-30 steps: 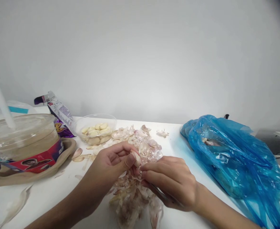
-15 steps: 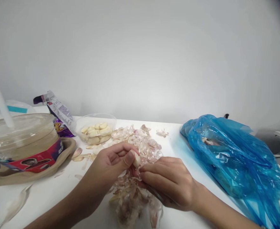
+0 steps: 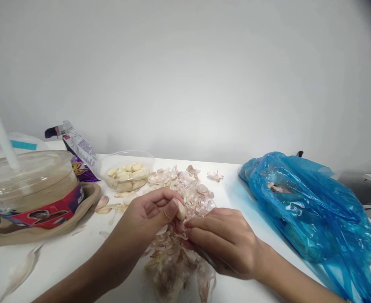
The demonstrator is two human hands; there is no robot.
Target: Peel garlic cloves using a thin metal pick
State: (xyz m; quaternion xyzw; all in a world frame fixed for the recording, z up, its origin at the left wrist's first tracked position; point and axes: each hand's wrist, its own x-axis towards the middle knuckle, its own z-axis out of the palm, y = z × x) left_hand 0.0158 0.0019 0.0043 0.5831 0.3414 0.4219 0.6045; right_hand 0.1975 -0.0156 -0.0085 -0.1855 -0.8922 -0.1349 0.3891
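My left hand (image 3: 147, 212) pinches a garlic clove (image 3: 181, 209) between thumb and fingers, just above a heap of papery garlic skins (image 3: 179, 227) on the white table (image 3: 62, 261). My right hand (image 3: 223, 240) is closed right against the clove, fingertips touching its lower side. A thin metal piece, perhaps a small blade (image 3: 209, 256), shows under its fingers. A clear plastic bowl (image 3: 126, 170) with several peeled cloves stands behind the left hand.
A large plastic drink cup (image 3: 30, 185) with a white straw sits at the left on a brown holder. A purple snack packet (image 3: 78, 151) leans behind it. A crumpled blue plastic bag (image 3: 308, 210) fills the right side. Loose skins lie at the near left.
Both hands have stayed almost still over the skins. The right fingers have shifted slightly against the clove.
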